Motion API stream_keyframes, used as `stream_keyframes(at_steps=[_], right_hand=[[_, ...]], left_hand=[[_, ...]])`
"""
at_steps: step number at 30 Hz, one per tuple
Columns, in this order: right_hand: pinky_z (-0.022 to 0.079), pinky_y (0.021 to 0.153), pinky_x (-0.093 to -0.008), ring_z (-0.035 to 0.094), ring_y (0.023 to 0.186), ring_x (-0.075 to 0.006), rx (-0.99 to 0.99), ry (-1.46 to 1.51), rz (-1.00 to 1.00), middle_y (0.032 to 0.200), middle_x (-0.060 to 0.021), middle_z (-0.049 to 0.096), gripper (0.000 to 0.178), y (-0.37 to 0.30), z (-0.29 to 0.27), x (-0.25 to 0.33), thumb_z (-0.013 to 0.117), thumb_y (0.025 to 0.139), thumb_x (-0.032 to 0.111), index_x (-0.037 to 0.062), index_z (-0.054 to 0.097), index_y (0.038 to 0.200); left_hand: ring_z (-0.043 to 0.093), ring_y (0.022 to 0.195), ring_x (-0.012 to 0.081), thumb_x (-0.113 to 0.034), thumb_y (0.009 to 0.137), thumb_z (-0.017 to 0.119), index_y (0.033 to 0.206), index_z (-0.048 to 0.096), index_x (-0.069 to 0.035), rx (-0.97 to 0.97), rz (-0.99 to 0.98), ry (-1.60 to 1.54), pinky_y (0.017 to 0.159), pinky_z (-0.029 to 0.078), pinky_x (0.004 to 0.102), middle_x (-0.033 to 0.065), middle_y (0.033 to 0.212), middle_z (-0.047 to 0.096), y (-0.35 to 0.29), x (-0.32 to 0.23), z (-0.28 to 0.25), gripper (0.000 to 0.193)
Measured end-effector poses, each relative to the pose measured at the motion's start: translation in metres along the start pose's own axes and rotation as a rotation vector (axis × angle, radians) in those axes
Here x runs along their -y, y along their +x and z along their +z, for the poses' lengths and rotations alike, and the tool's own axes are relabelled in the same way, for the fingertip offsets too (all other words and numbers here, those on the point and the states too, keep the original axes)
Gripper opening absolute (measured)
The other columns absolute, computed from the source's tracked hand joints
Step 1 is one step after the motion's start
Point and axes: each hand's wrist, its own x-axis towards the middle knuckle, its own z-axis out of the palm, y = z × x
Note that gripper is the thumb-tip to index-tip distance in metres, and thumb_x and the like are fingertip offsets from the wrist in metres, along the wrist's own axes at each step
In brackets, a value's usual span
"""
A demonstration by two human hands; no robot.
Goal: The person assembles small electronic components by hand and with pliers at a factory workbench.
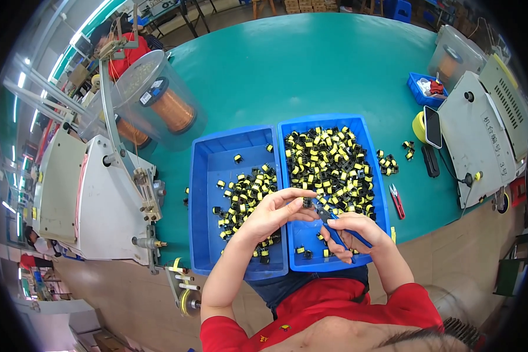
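My left hand [276, 212] pinches a small black coil bobbin [307, 202] between thumb and fingertips, over the inner walls of two blue bins. Closed round the blue handles of a pair of cutting pliers [332, 233] is my right hand [361, 232]. The dark jaws of the pliers point up toward the bobbin; whether they touch it is too small to tell. Beneath my hands, the right blue bin [382, 220] is heaped with black bobbins wrapped in yellow tape [328, 161]. A smaller pile of the same bobbins lies in the left blue bin [208, 154].
Coil-winding machines stand left [114, 202] and right [478, 126] on the green table [276, 64]. Behind the left one are copper wire spools [173, 110]. Red-handled snips [398, 202], several loose bobbins [387, 163], a phone [432, 127] and a blue basket [419, 94] lie right of the bins.
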Motion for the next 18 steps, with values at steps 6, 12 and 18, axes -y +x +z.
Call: stream_keyframes(at_steps=[6, 12, 18], right_hand=[[0.052, 0.056, -0.0363, 0.059, 0.058, -0.0229, 0.025, 0.005, -0.012, 0.074, -0.0139, 0.06, 0.032, 0.005, 0.001, -0.005, 0.042, 0.092, 0.028, -0.0021, 0.054, 0.097], [0.051, 0.063, -0.0366, 0.059, 0.064, -0.0229, 0.139, 0.083, -0.001, 0.078, -0.0138, 0.06, 0.035, 0.004, -0.001, -0.005, 0.04, 0.092, 0.03, -0.0017, 0.053, 0.1], [0.045, 0.058, -0.0273, 0.054, 0.061, -0.0159, -0.037, -0.179, -0.081, 0.075, -0.0088, 0.058, 0.032, 0.003, 0.009, -0.003, 0.044, 0.09, 0.026, -0.0012, 0.054, 0.102]], left_hand=[[0.062, 0.093, 0.0224, -0.022, 0.091, 0.054, 0.117, 0.05, 0.005, 0.001, 0.004, -0.069, 0.085, 0.05, 0.0334, 0.0153, 0.098, 0.062, -0.001, 0.001, 0.0, 0.038], [0.061, 0.096, 0.0227, -0.02, 0.091, 0.054, 0.117, 0.051, 0.004, -0.018, -0.004, -0.19, 0.086, 0.049, 0.0351, 0.0137, 0.1, 0.06, 0.001, 0.005, 0.0, 0.035], [0.057, 0.104, 0.0266, -0.013, 0.089, 0.055, 0.12, 0.049, 0.002, -0.073, 0.16, 0.027, 0.088, 0.047, 0.0371, 0.0122, 0.11, 0.056, 0.001, 0.007, 0.001, 0.034]])
